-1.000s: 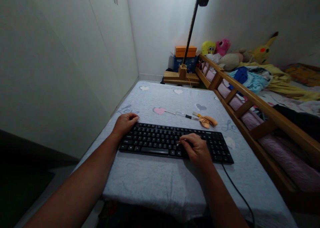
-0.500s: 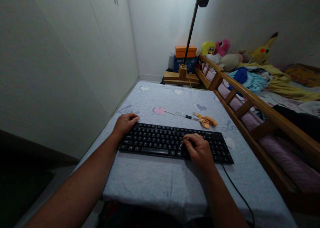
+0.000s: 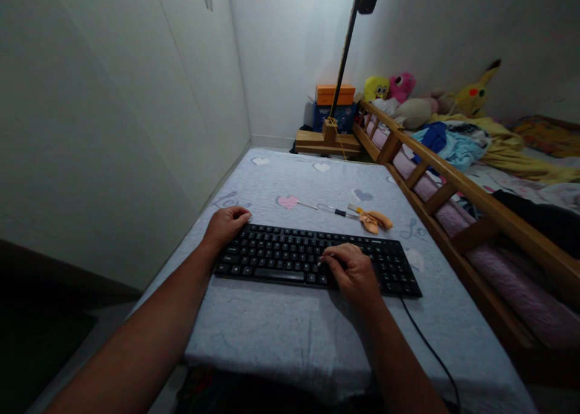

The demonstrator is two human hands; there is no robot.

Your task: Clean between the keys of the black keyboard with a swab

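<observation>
A black keyboard (image 3: 281,254) lies across the cloth-covered table. At its upper left corner, my left hand (image 3: 226,226) is closed, with the thumb against the edge, steadying it. My right hand (image 3: 356,275) is over the keys left of the number pad. Between its thumb and fingertips is a thin cotton swab (image 3: 321,261), whose white tip is down at the keys; the rest of it is mostly hidden by the fingers. Behind the keyboard lie another white stick (image 3: 307,205), a wire-looped tool with a black grip (image 3: 339,212), a yellow-ended brush (image 3: 354,208) and a crumpled orange cloth (image 3: 375,220).
The keyboard's cable (image 3: 430,347) runs off the near right side. A wooden bed rail (image 3: 453,175) borders the table on the right, a white cupboard (image 3: 136,100) on the left. Beyond the far edge stands a lamp-like pole on a wooden base (image 3: 328,139).
My right hand has shifted slightly left along the keys with the cotton swab. My left hand stays at the keyboard's corner.
</observation>
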